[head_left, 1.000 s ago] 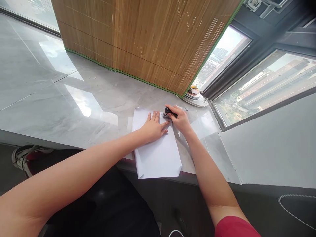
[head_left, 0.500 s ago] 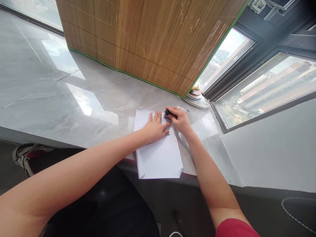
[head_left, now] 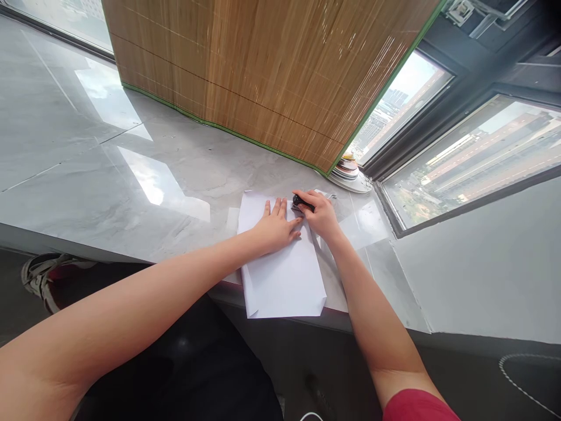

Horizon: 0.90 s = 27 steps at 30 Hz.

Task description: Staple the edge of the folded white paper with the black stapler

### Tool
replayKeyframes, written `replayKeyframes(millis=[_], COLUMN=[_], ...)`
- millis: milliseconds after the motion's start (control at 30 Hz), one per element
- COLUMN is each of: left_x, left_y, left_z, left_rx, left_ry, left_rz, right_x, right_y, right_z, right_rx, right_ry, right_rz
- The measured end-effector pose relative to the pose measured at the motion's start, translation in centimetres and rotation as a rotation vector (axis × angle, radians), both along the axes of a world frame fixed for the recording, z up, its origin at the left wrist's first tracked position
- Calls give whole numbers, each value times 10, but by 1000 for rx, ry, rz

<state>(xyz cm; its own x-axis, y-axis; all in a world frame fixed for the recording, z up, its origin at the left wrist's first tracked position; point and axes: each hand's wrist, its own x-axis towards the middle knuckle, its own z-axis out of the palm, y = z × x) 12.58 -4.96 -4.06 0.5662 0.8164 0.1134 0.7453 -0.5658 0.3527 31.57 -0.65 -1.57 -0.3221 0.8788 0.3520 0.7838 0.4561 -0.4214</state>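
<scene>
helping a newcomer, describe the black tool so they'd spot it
Below the big brown mat, find the white paper. Near its far right corner, the right hand grips the black tool. Its dark colour stands out from the paper.

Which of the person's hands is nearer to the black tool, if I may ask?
Right: the right hand grips the black tool; the left hand rests on the white paper, to the tool's left.
</scene>
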Motion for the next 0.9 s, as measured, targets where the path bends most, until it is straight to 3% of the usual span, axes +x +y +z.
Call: replayKeyframes(millis=[433,900], left_x=[0,0], left_y=[1,1], left_z=[-1,3], left_rx=[-3,-33], left_ry=[-11,27], left_rz=[-4,6], right_x=[-3,-20], right_y=[-1,-13], right_z=[-1,0], right_rx=[7,47], right_ry=[-64,-406], right_rz=[-37,-49])
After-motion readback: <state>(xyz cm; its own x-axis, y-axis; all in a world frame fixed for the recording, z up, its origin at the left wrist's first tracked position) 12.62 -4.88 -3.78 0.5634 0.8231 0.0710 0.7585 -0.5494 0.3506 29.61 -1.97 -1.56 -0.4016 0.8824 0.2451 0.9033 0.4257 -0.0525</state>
